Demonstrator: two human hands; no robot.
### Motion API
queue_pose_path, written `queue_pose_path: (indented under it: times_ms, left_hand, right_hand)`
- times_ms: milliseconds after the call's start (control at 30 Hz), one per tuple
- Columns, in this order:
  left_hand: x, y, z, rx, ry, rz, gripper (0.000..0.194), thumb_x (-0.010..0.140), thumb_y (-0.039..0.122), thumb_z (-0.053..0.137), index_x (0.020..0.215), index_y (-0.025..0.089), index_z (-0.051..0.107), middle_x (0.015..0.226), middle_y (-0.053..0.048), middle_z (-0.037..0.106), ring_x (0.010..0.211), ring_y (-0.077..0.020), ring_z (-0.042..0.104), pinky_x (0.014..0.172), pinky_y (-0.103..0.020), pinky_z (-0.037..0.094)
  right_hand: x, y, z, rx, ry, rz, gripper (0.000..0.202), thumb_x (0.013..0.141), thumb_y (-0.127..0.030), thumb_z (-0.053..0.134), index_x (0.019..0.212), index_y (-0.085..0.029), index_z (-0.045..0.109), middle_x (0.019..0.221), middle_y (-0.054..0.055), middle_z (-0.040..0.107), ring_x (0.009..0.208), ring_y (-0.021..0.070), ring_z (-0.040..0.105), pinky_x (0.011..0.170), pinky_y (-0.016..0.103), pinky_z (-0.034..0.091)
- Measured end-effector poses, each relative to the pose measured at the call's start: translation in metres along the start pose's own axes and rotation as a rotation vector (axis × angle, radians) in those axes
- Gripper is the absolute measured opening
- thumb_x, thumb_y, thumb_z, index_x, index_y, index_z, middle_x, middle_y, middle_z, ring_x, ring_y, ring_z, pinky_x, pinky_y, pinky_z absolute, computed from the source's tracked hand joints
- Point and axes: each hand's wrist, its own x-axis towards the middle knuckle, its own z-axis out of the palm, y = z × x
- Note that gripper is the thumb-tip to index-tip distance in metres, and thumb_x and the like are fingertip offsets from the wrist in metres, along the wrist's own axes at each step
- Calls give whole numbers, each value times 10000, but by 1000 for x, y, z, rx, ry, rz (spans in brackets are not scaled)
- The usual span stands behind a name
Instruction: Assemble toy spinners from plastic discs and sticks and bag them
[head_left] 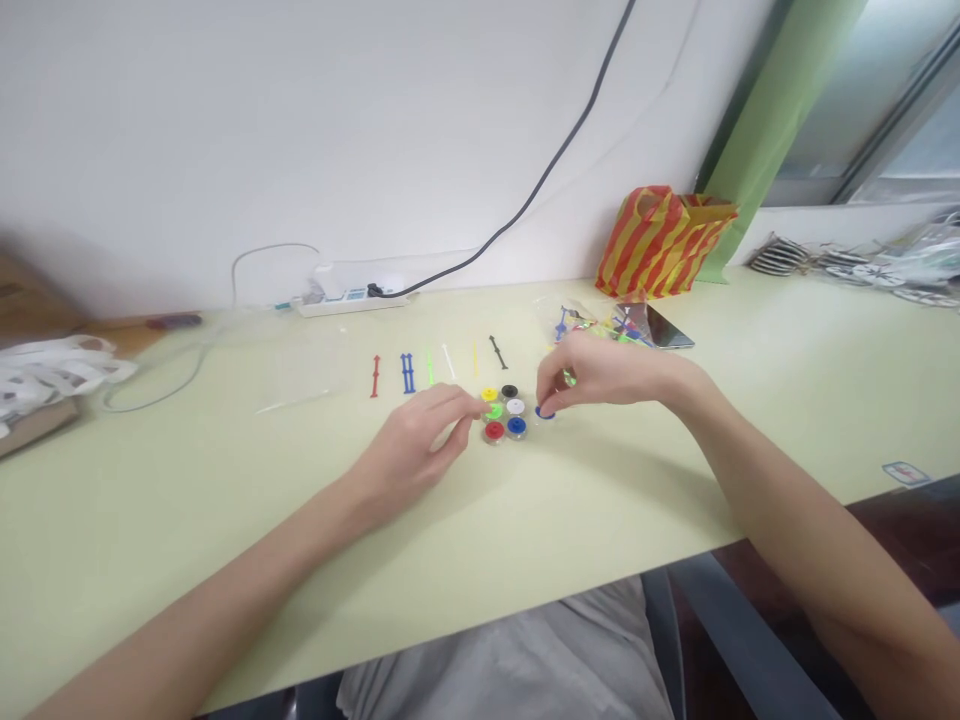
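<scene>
Several round discs stand grouped mid-table: yellow (489, 394), black (509, 391), green (495, 411), white (515, 407), red (493, 430) and blue (517, 426). My left hand (424, 440) rests at the group's left side, fingertips by the green disc, thumb and forefinger apart. To the right, my right hand (592, 372) has its fingertips closed on another blue disc (545, 413). Behind the group lie small arrow-shaped pieces: red (376, 376), blue (408, 373), green (430, 367), white (448, 361), yellow (475, 359) and black (498, 352).
Behind my right hand lie a plastic bag of coloured pieces (585, 324) and a phone (664, 328). A striped bag (656, 240) stands farther back. A power strip (352, 300) with a black cable (525, 205) is by the wall. White straps (64, 370) lie at left.
</scene>
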Motion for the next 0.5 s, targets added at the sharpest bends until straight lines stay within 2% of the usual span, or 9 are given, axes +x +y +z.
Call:
queue_pose_path:
  times_ms: [100, 200, 267, 367, 433, 500]
  left_hand:
    - [3, 4, 0, -366, 90, -232, 358, 1040, 436, 476, 1278, 242, 661, 1157, -88, 738, 1076, -259, 682, 943, -413, 531]
    - [6, 4, -3, -773, 146, -337, 458, 1037, 513, 460, 1333, 212, 636, 1198, -124, 729, 1099, -286, 691, 921, -435, 561]
    - [7, 0, -6, -921, 205, -366, 426, 1023, 506, 498, 1256, 199, 680, 1195, -131, 725, 1104, -291, 688, 922, -436, 564]
    - [9, -14, -15, -976, 358, -385, 302, 957, 452, 643, 1091, 192, 718, 1098, -112, 730, 1019, -245, 692, 875, -383, 564]
    - [10, -33, -26, -972, 527, -393, 276, 892, 430, 730, 1017, 185, 706, 965, -83, 721, 870, -185, 678, 795, -338, 557]
    - [10, -56, -41, -930, 750, -429, 276, 837, 412, 781, 939, 183, 666, 882, -51, 696, 735, -131, 634, 733, -306, 542]
  right_hand:
    - [7, -18, 0, 76, 226, -151, 182, 894, -380, 719, 904, -216, 797, 844, 32, 767, 739, 170, 642, 662, 283, 438]
    - [31, -39, 6, 17, 392, -260, 139, 911, -305, 695, 895, -197, 781, 805, 24, 744, 725, 155, 619, 672, 274, 424]
    - [55, -50, 9, -58, 400, -313, 103, 903, -216, 677, 878, -183, 771, 786, 18, 728, 722, 148, 617, 676, 267, 418]
    - [97, -60, 10, -47, 363, -406, 123, 897, -148, 639, 885, -165, 760, 797, 20, 728, 744, 149, 640, 699, 259, 436]
    - [126, -60, 11, 32, 349, -465, 149, 909, -141, 609, 951, -154, 751, 838, 31, 739, 790, 151, 664, 713, 249, 455]
    - [153, -57, 15, 87, 353, -469, 222, 901, -134, 615, 1095, -144, 722, 921, 48, 751, 832, 147, 674, 740, 244, 476]
